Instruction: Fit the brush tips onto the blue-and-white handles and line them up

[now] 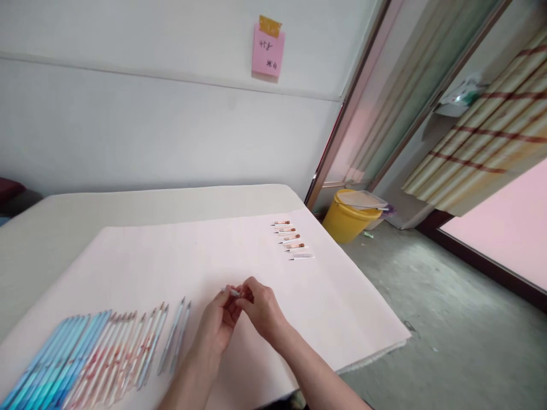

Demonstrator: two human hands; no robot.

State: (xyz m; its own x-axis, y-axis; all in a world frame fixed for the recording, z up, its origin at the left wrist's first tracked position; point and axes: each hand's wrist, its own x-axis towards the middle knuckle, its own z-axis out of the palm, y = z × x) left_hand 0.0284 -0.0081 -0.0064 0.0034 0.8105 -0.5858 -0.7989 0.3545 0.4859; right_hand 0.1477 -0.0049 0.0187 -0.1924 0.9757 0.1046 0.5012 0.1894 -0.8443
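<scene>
My left hand (223, 319) is closed around a small pale pen part (235, 292), low over the middle front of the white sheet. Against its right end my right hand (261, 307) pinches with thumb and fingers; what exactly lies between those fingertips is hidden. Just left of my left hand lie two greyish pens (176, 330), side by side. Farther left come a row of white pens with reddish patterns (113, 356) and a row of blue pens (64, 356). Toward the back right, several thin refills with small brown-ended pieces (293, 237) are laid out in a column.
A white paper sheet (171, 256) covers much of the table (72, 219), which stands against a pale wall. A pink note (268, 52) is taped there. Beyond the right edge, a yellow bucket (348, 222) stands on the grey floor. A checked curtain (482, 131) hangs at right.
</scene>
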